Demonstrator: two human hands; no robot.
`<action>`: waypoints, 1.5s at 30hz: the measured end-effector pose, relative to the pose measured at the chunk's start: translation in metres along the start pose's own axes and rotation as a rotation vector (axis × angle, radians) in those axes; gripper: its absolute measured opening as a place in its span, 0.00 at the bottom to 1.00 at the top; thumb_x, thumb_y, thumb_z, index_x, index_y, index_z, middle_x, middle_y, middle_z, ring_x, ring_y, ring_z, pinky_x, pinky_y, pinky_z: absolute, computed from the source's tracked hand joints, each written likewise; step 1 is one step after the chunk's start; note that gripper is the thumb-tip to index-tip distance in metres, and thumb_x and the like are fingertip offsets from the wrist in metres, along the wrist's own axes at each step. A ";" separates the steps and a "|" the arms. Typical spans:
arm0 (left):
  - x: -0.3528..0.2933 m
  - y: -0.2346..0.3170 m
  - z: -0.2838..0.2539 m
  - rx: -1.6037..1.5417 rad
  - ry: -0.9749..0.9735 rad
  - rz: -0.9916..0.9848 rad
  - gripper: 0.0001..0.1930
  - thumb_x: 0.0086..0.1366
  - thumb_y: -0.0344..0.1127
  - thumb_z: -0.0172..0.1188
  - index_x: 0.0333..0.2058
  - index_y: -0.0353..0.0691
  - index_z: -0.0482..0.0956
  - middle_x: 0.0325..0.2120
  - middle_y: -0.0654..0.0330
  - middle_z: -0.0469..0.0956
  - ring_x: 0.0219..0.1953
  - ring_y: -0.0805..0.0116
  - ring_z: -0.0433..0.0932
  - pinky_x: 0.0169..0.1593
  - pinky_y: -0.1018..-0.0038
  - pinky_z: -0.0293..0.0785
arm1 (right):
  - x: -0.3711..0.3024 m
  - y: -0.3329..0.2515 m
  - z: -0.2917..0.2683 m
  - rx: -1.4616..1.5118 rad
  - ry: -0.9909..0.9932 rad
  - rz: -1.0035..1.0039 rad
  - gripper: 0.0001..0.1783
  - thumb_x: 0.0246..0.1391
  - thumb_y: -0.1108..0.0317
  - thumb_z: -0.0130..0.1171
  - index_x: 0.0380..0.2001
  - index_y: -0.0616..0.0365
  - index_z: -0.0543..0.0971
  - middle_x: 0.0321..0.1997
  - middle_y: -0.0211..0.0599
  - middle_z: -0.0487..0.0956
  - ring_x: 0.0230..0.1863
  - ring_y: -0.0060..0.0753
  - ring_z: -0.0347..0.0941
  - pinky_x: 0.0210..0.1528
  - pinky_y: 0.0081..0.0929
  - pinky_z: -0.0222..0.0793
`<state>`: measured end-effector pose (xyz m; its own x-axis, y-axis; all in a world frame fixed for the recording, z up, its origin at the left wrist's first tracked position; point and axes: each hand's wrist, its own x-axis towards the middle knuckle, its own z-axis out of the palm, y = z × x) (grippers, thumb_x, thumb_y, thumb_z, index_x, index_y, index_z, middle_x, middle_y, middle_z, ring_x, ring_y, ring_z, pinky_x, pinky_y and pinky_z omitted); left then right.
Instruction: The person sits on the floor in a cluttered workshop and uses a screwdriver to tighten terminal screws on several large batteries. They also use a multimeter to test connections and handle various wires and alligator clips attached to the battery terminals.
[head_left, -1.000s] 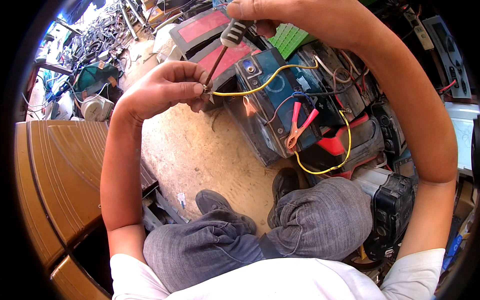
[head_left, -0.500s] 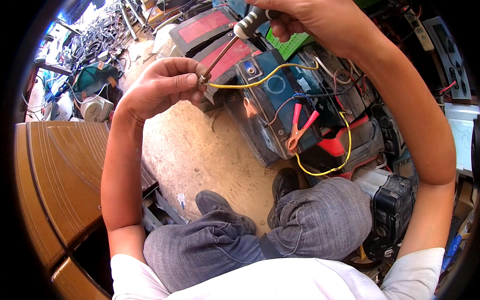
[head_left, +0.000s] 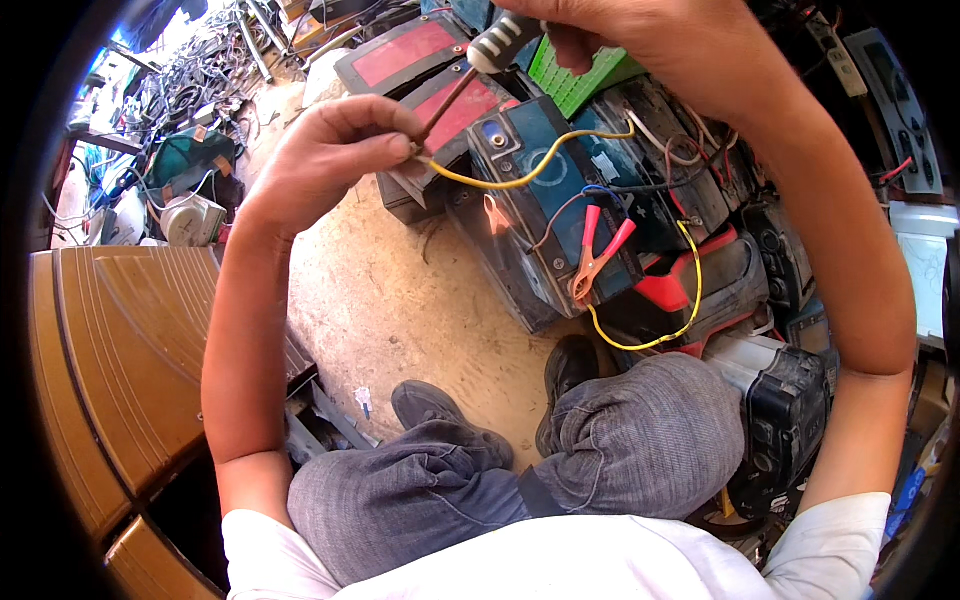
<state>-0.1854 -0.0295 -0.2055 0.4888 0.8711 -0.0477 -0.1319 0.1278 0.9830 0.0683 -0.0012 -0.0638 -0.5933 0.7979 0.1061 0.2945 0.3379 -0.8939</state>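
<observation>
My left hand (head_left: 335, 150) pinches the end of a yellow wire (head_left: 495, 184) between thumb and fingers. A small metal fitting at that end is mostly hidden by the fingers. My right hand (head_left: 655, 50), at the top edge, grips a screwdriver (head_left: 500, 43) by its dark and whitish handle. The shaft slants down to the left, and its tip meets the pinched wire end. Beneath the wire stands a dark blue battery (head_left: 570, 235). At its near end a red-handled crocodile clip (head_left: 598, 262) is attached, with another yellow wire (head_left: 690, 315) looping away from it.
Batteries with red tops (head_left: 405, 55) lie beyond my left hand. A green plastic grid (head_left: 575, 88) sits behind the blue battery. A brown ribbed panel (head_left: 130, 340) stands at the left, and tangled cables (head_left: 185, 85) fill the far left. My legs (head_left: 640, 430) are bent below.
My left hand has shifted slightly up and turned, covering the metal fitting more. The yellow wire sags lower. My right hand and the screwdriver have moved a little.
</observation>
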 end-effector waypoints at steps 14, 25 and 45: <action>0.049 -0.019 0.037 0.505 0.008 0.360 0.09 0.59 0.27 0.65 0.40 0.40 0.84 0.37 0.63 0.79 0.43 0.73 0.77 0.50 0.76 0.73 | -0.023 -0.024 0.012 -0.626 0.131 -0.169 0.11 0.53 0.70 0.62 0.34 0.67 0.74 0.23 0.35 0.74 0.25 0.23 0.69 0.28 0.24 0.66; 0.048 -0.031 0.036 0.641 0.083 0.527 0.10 0.55 0.26 0.68 0.38 0.40 0.84 0.38 0.63 0.78 0.47 0.70 0.74 0.52 0.74 0.72 | -0.013 -0.018 0.004 -0.664 -0.017 -0.363 0.14 0.53 0.65 0.62 0.35 0.67 0.75 0.26 0.47 0.76 0.30 0.39 0.74 0.35 0.31 0.70; 0.049 0.000 0.048 0.431 0.082 0.423 0.09 0.59 0.32 0.68 0.38 0.37 0.82 0.30 0.68 0.81 0.36 0.81 0.75 0.44 0.77 0.72 | 0.007 -0.075 -0.025 -0.510 -0.588 -0.009 0.18 0.50 0.77 0.53 0.46 0.68 0.75 0.34 0.50 0.79 0.36 0.43 0.77 0.38 0.33 0.72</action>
<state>-0.1203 -0.0095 -0.1992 0.3999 0.8404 0.3659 0.0692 -0.4258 0.9022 0.0613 -0.0085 0.0151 -0.8554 0.4460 -0.2634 0.5111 0.6446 -0.5685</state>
